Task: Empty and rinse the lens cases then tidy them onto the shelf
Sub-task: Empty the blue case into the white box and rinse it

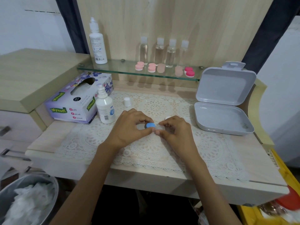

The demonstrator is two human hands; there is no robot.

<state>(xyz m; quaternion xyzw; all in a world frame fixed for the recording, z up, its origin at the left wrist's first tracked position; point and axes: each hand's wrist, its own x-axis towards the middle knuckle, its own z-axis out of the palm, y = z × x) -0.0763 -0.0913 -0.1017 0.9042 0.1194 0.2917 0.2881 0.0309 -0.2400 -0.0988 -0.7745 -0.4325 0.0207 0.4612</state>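
Over the lace mat, my left hand (129, 125) pinches a lens case by its blue cap (150, 125). My right hand (173, 129) pinches the case's clear white end right beside it, fingers curled. A white cap (168, 118) peeks out just behind my right hand. On the glass shelf (113, 69) sit several pink, peach and red lens cases (189, 72). An open rinse bottle (105, 108) stands left of my hands, its small white cap (127, 101) on the mat behind.
A grey hinged box (225, 101) lies open at the right. A tissue box (78, 101) sits at the left. On the shelf stand a tall white bottle (97, 44) and several clear small bottles (164, 52). A metal bin with used tissues (27, 200) stands at lower left.
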